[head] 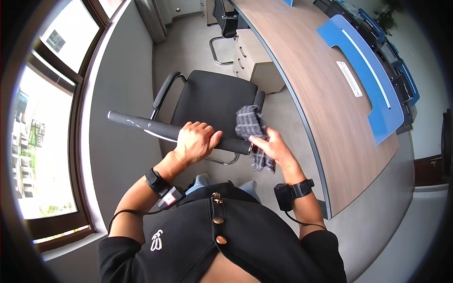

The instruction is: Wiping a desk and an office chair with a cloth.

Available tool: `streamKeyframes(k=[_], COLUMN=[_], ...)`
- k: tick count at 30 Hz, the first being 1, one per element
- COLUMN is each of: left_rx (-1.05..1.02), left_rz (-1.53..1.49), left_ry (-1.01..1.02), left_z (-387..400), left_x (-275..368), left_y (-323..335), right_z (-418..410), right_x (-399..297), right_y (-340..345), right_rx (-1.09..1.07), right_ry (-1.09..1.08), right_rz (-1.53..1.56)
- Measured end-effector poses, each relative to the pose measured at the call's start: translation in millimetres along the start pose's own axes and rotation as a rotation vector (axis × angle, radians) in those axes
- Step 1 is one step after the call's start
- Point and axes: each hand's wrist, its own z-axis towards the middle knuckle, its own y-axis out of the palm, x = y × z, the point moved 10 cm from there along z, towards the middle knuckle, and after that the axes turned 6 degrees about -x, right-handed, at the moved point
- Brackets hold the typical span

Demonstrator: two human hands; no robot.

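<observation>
My left hand (195,142) is closed around a long black rod (136,121) with white markings and a textured grip (233,145). The rod lies across in front of my body, its far end toward the window side. Between the thumb and fingers of my right hand (276,146) is a grey checked cloth (250,122) with frayed edges. The cloth hangs down at the rod's right end, where a shiny metal ring (251,149) shows by my thumb. Beneath both hands stands a black office chair (216,95) with armrests. Whether the cloth presses on the rod's end I cannot tell.
A long wooden desk (304,70) with a blue divider panel (368,78) curves along the right. Under it stands a drawer cabinet (254,60), with another chair (226,24) behind. A window (53,141) and grey wall (124,88) border the left. Both wrists carry strapped, cabled devices.
</observation>
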Motion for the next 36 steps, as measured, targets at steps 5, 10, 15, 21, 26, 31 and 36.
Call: streamKeyframes(k=[5,10,15,21,26,31,36], left_rx=[0.278,0.461,0.471,0.485,0.503,0.281,0.257], left_rz=[-0.059,0.206,-0.110,-0.043,-0.068,-0.345,-0.367], left_ry=[0.078,-0.648,-0.915,-0.706,-0.633,-0.972,-1.052], left_z=[-9,-65,-69,-42,-41,-56,-70], left_x=[-38,-188,-219,-290,-338,-286,-276], left_y=[-62,-89,-39,-63,-89,-61,-58], right_z=[-11,-20,-37,-13,35,79,116], right_x=[16,32,37,34,37,56,128], right_y=[29,21,21,96,119,48,124], right_rx=[-0.081,0.059,0.222,-0.057,-0.233,-0.039,-0.415], right_ry=[0.107,0.132,0.169,0.210,0.114,0.121,-0.148], right_rz=[-0.027,0.024,0.207,0.184,-0.013,-0.663,-1.080])
